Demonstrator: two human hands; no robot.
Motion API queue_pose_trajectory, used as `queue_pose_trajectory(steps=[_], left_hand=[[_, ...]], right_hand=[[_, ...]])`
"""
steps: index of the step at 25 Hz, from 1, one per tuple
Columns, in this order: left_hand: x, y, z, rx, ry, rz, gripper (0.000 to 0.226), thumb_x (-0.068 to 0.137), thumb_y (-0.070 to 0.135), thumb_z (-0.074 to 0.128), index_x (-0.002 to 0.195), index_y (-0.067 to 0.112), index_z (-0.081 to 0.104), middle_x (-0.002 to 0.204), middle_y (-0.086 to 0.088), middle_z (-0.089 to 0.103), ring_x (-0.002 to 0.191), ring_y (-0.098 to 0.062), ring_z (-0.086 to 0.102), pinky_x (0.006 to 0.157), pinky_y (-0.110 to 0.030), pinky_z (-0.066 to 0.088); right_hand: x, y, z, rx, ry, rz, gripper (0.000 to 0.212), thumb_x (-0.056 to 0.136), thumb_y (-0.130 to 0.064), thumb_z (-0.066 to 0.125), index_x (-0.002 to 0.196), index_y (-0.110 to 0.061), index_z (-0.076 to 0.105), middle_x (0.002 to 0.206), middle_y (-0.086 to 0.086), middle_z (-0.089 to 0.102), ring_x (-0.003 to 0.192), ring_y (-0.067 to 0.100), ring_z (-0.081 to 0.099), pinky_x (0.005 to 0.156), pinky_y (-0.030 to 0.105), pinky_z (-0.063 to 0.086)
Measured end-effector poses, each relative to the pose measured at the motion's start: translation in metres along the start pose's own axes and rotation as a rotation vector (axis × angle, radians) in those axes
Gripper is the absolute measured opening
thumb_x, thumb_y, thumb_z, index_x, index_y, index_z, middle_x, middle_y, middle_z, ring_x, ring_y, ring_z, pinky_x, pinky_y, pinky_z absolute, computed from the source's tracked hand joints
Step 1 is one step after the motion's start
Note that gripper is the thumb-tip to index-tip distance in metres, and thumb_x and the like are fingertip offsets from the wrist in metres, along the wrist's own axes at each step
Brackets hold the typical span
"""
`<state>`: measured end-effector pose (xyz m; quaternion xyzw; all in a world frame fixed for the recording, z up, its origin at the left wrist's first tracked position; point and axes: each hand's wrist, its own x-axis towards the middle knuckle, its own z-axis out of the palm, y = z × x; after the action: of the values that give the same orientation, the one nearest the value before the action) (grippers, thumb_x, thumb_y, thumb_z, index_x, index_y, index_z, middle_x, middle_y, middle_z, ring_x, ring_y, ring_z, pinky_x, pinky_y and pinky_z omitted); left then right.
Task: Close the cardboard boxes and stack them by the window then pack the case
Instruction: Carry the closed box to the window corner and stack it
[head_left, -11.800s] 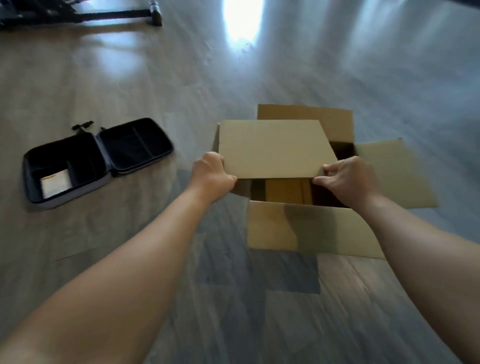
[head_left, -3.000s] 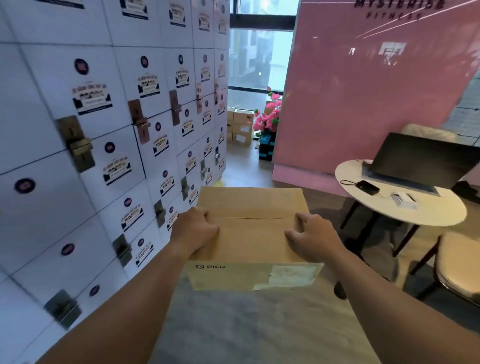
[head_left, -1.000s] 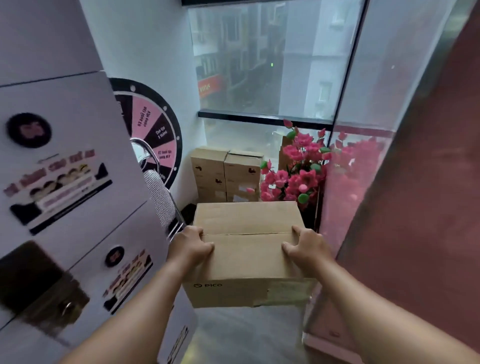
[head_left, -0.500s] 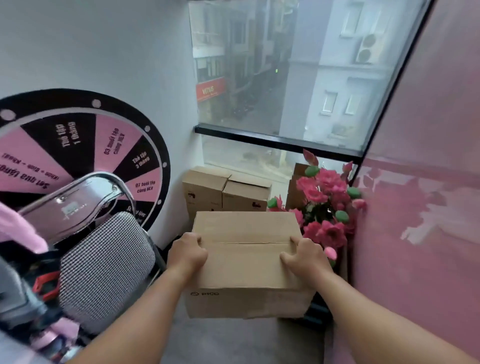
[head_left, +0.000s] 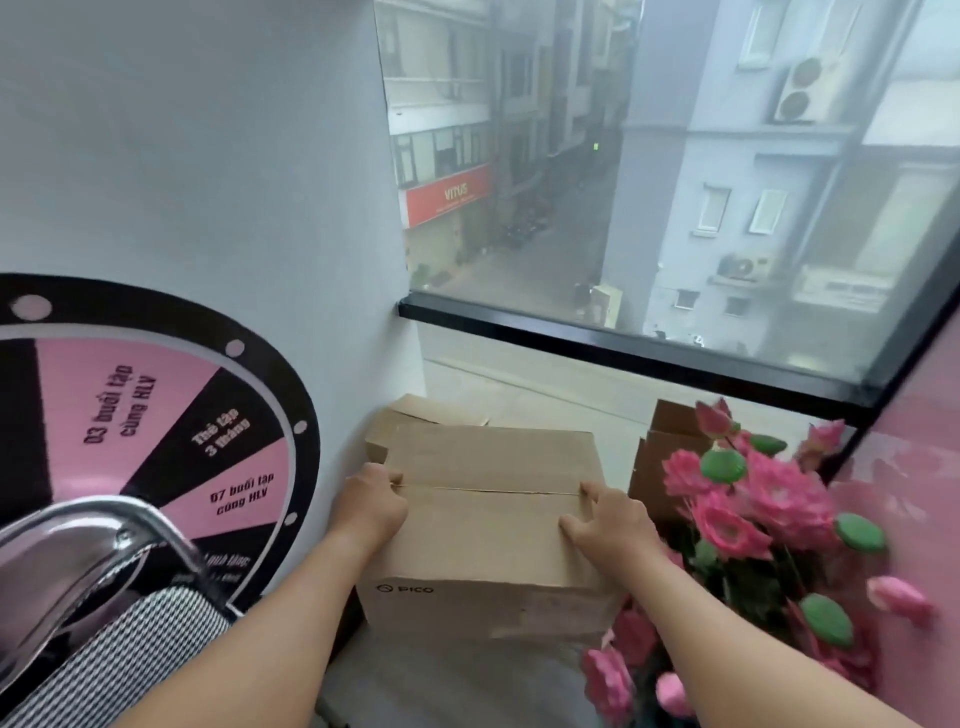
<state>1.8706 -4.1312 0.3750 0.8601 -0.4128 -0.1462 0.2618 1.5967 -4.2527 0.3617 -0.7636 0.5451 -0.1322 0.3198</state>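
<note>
squarely, both hands (head_left: 371, 506) (head_left: 608, 519) grip the matte cardboard box (head_left: 488, 525).

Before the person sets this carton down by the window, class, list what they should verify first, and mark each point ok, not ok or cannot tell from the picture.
1. Flaps of the PICO cardboard box shut, seam closed: ok.
2. Left hand and right hand both hold the box at the seam ends: ok.
3. Box lined up over the cardboard boxes by the window: cannot tell; most of them are hidden behind it.
4. Pink flowers clear of the box's right side: not ok, they crowd it.
5. Chair clear on the left: ok.
6. Tape sealing the seam: cannot tell.
</note>
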Motion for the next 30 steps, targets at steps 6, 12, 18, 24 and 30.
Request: queue_pose_trajectory(steps=[6, 12, 18, 24, 30], left_hand=[[0.137, 0.024, 0.004, 0.01, 0.012, -0.072, 0.023, 0.079, 0.005, 0.049, 0.079, 0.02, 0.066, 0.087, 0.002, 0.065, 0.08, -0.021, 0.057, 0.073, -0.029, 0.048], [0.283, 0.006, 0.02, 0.075, -0.033, -0.088, 0.02, 0.076, 0.007, 0.053, 0.075, 0.027, 0.051, 0.08, 0.0, 0.055, 0.075, -0.024, 0.05, 0.068, -0.033, 0.048], [0.444, -0.036, 0.037, -0.013, -0.115, -0.086, 0.032, 0.076, 0.009, 0.057, 0.099, 0.023, 0.076, 0.107, -0.002, 0.072, 0.101, -0.028, 0.063, 0.079, -0.025, 0.047], [0.565, -0.083, 0.058, 0.005, -0.134, -0.153, 0.041, 0.077, 0.004, 0.059, 0.111, 0.025, 0.073, 0.119, -0.003, 0.071, 0.111, -0.027, 0.063, 0.085, -0.021, 0.041], [0.616, -0.131, 0.087, 0.047, -0.203, -0.232, 0.043, 0.077, 0.003, 0.059, 0.112, 0.026, 0.071, 0.116, -0.002, 0.069, 0.108, -0.027, 0.062, 0.09, -0.027, 0.048]], right_hand=[[0.152, -0.032, -0.011, -0.057, -0.047, -0.035, 0.067, 0.086, -0.044, 0.067, 0.146, -0.019, 0.05, 0.13, 0.007, 0.065, 0.118, 0.031, 0.06, 0.095, 0.037, 0.047], [0.282, -0.063, 0.018, -0.083, -0.068, -0.015, 0.066, 0.086, -0.045, 0.065, 0.145, -0.021, 0.05, 0.132, 0.006, 0.064, 0.12, 0.031, 0.058, 0.096, 0.04, 0.047], [0.4, -0.104, 0.08, -0.091, -0.019, 0.105, 0.059, 0.084, -0.046, 0.067, 0.136, -0.021, 0.056, 0.127, 0.006, 0.065, 0.115, 0.032, 0.059, 0.092, 0.038, 0.047], [0.476, -0.122, 0.158, -0.011, -0.086, 0.23, 0.053, 0.081, -0.035, 0.068, 0.132, -0.021, 0.057, 0.125, 0.006, 0.063, 0.114, 0.03, 0.057, 0.089, 0.034, 0.045], [0.501, -0.113, 0.221, -0.016, -0.238, 0.269, 0.066, 0.082, -0.027, 0.066, 0.144, -0.022, 0.047, 0.131, 0.006, 0.058, 0.12, 0.03, 0.054, 0.098, 0.033, 0.044]])
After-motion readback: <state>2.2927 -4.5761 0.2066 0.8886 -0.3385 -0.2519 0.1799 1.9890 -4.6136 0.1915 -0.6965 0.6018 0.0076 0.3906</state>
